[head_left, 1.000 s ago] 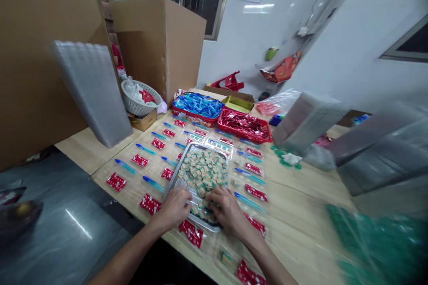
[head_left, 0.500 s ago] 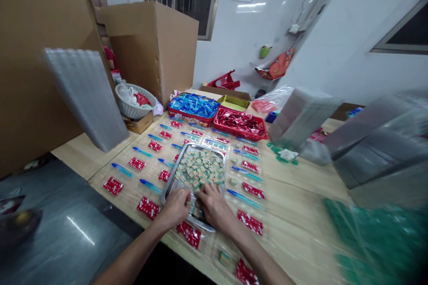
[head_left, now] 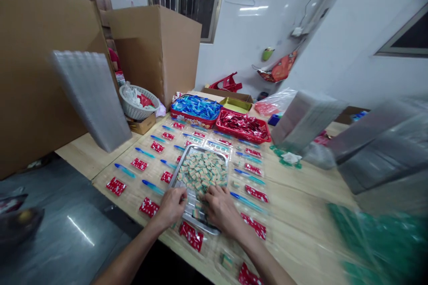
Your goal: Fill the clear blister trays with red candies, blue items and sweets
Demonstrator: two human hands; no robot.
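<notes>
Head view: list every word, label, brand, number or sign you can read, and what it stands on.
Nothing reads clearly.
Red tin of blue pen-like items: pale lettering-like marks on its side, too small and blurred to read.
Red packets: white marks, too small to tell print from pattern.
Metal tray and its striped squares: no lettering visible.

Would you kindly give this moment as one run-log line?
Left hand: at metal tray, near-left corner | right hand: at striped pieces inside | around: blue pens, red packets | grips: unclear
</notes>
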